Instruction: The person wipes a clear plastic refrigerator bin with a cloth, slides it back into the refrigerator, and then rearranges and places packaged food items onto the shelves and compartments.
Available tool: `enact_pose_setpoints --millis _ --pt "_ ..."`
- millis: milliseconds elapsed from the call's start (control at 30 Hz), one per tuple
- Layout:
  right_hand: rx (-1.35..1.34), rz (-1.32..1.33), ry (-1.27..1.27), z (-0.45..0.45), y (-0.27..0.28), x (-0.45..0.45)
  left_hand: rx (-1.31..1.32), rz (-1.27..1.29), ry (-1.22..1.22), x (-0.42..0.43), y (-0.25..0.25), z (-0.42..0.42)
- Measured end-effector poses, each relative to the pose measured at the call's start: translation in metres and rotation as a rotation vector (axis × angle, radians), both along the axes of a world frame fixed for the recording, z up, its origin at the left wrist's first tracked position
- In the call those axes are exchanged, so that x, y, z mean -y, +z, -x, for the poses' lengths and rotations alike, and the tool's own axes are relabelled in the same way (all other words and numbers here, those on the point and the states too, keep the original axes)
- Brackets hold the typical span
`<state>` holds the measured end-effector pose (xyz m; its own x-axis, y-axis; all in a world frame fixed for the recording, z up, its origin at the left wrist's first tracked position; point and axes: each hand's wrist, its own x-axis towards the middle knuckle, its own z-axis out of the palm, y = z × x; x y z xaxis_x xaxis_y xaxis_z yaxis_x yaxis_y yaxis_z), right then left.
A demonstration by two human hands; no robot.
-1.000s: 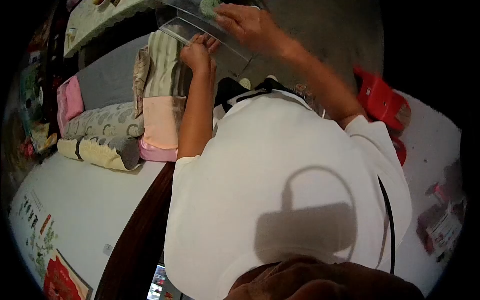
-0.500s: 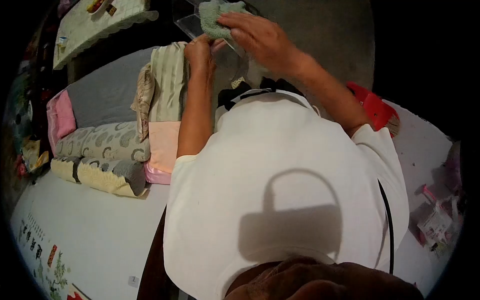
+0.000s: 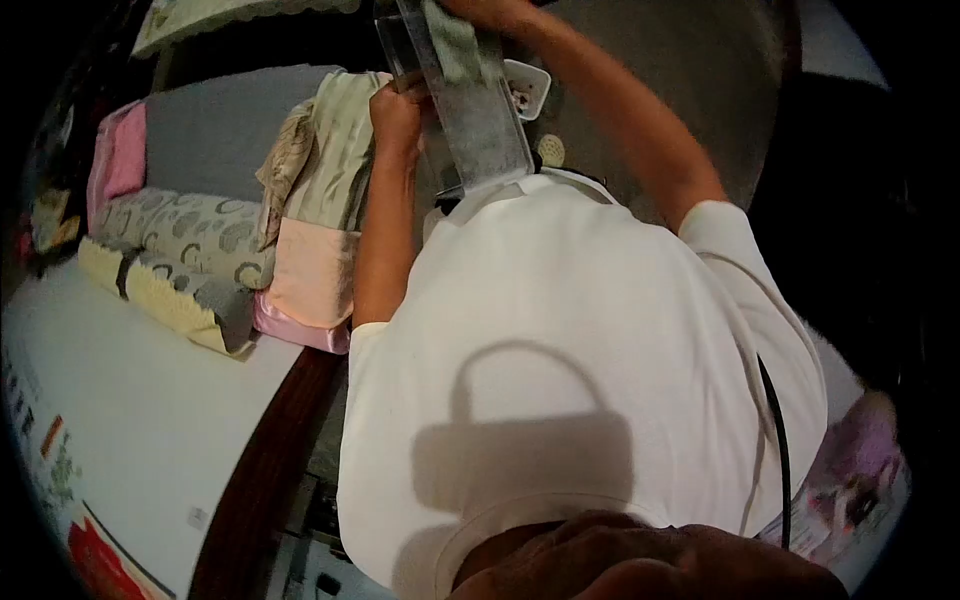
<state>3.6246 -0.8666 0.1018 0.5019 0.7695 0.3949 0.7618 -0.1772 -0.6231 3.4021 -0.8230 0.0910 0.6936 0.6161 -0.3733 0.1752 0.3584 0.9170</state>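
A clear plastic box (image 3: 480, 125) is held upright and slightly tilted in front of my body. My left hand (image 3: 398, 115) is closed on its left side, the fingertips partly behind the plastic. At the top edge of the view is my right hand (image 3: 492, 12), partly cut off, at the box's upper end. With it is a pale green cloth (image 3: 455, 45), seen against or through the clear panel. The fingers of the right hand are largely out of sight.
To the left is a grey sofa (image 3: 225, 135) with rolled patterned cushions (image 3: 180, 235), a striped cloth (image 3: 335, 130) and a peach cloth (image 3: 312, 270). A white basket (image 3: 540, 88) stands on the floor beyond the box. Plastic bags (image 3: 850, 480) lie at lower right.
The clear box has come nearer my body, showing a long panel. My right hand and the green cloth have moved up towards the view's top edge. The left hand keeps its grip.
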Motion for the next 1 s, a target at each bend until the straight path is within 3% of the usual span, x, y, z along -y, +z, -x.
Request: enact_pose_setpoints --millis 33,100,167,200,267,367,433,467,500,600,667,700,767,800,833,900,967,1000 --pt "0.242 -0.218 0.105 0.007 -0.005 0.003 -0.002 -0.011 0.029 -0.003 0.006 -0.004" --pt "0.527 -0.240 0.086 0.047 -0.015 0.032 -0.047 0.062 0.172 -0.005 0.015 -0.008" --pt "0.167 -0.460 0.105 0.088 0.035 0.068 -0.001 0.035 0.215 -0.007 0.020 -0.013" --pt "0.161 -0.472 0.108 0.099 0.041 0.085 0.051 0.018 0.230 -0.007 0.021 -0.018" --pt "-0.830 -0.318 0.162 0.114 0.041 0.119 0.122 -0.042 0.186 -0.025 -0.008 -0.021" --pt "-0.956 -0.248 0.140 0.102 0.049 0.144 0.209 0.045 0.243 -0.035 -0.038 -0.033" --pt "-0.978 -0.194 0.104 0.092 0.050 0.156 0.198 0.277 0.267 -0.020 -0.005 -0.043" --pt "-1.127 -0.190 0.131 0.093 0.053 0.161 0.131 0.132 0.178 -0.023 -0.026 -0.042" --pt "-1.270 -0.189 0.162 0.096 0.056 0.164 0.222 0.158 0.092 -0.032 -0.043 -0.041" --pt "-1.219 -0.304 0.132 0.107 0.044 0.164 0.533 0.403 -0.092 -0.038 -0.054 -0.043" --pt "-1.167 -0.362 0.145 0.110 0.041 0.166 0.342 0.054 -0.134 -0.030 -0.049 -0.040" --pt "-1.019 -0.308 0.150 0.113 0.048 0.168 0.275 -0.061 -0.148 -0.029 -0.053 -0.039" --pt "-0.862 -0.262 0.140 0.117 0.050 0.165 0.250 -0.494 -0.246 -0.039 -0.082 -0.041" --pt "-0.531 -0.332 0.095 0.118 0.047 0.159 0.247 -0.639 -0.274 -0.037 -0.076 -0.046" --pt "-0.200 -0.389 0.051 0.117 0.045 0.156 0.209 -0.295 -0.108 -0.035 -0.070 -0.050" --pt "-0.125 -0.350 -0.013 0.110 0.043 0.155 0.163 0.053 0.057 -0.034 -0.053 -0.054" --pt "-0.047 -0.307 -0.057 0.109 0.042 0.156 0.181 0.326 0.474 -0.038 -0.036 -0.057" --pt "-0.058 -0.229 -0.098 0.111 0.041 0.157 0.185 0.331 0.486 -0.036 -0.029 -0.055"
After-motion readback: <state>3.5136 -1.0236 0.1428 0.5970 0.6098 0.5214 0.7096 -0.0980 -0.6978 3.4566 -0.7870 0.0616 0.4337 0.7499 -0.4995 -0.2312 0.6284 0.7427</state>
